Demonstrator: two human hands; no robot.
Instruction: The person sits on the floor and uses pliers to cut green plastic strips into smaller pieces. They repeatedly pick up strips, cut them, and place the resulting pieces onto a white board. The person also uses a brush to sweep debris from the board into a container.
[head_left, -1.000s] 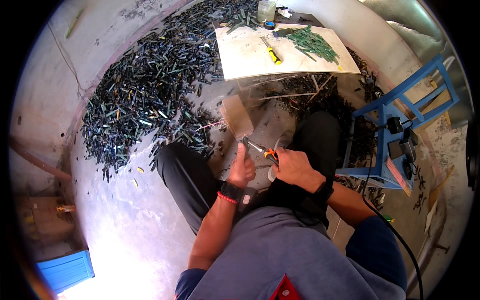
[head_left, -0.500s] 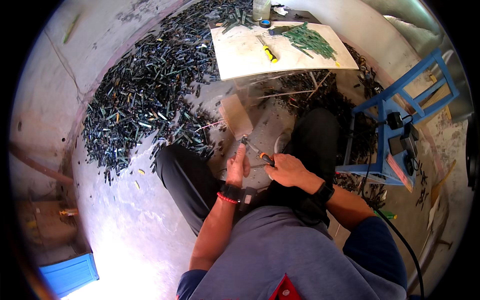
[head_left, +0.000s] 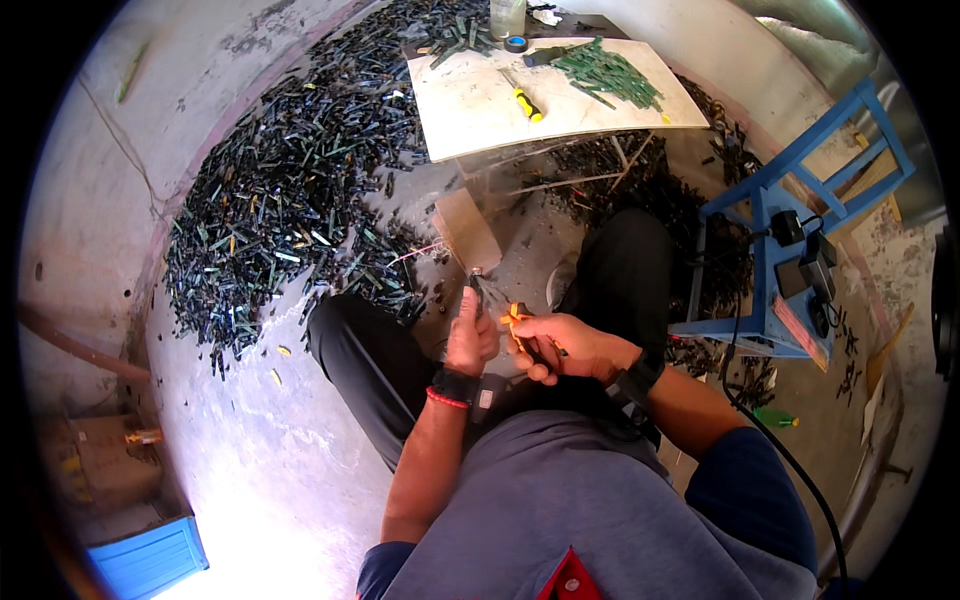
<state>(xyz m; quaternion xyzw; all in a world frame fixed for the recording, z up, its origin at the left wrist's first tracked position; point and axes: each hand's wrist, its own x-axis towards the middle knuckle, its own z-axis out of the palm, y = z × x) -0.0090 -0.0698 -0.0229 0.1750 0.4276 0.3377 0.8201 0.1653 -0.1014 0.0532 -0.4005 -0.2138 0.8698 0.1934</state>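
My left hand (head_left: 470, 335) is closed, thumb up, on a small dark piece (head_left: 475, 280) with a bright tip; most of it is hidden by the fingers. Close to its right, my right hand (head_left: 575, 345) grips a hand tool with orange-and-black handles (head_left: 517, 315). The tool's exact kind is hard to make out, as the fingers cover much of it. Both hands are between my knees, apart from each other. Just beyond the left hand stands a brown cardboard-like sheet (head_left: 468, 230).
A heap of dark strips (head_left: 290, 190) covers the floor at left. On a pale board (head_left: 460, 110) lie a yellow-and-black screwdriver (head_left: 524, 103), green strips (head_left: 610, 75) and a tape roll (head_left: 515, 44). A blue chair (head_left: 760, 270) with black adapters (head_left: 805, 275) stands right; a black cable (head_left: 775, 445) runs down.
My right hand has drawn the tool back from the piece in my left hand and turned it. The left hand has shifted slightly left and down. The view has moved a little.
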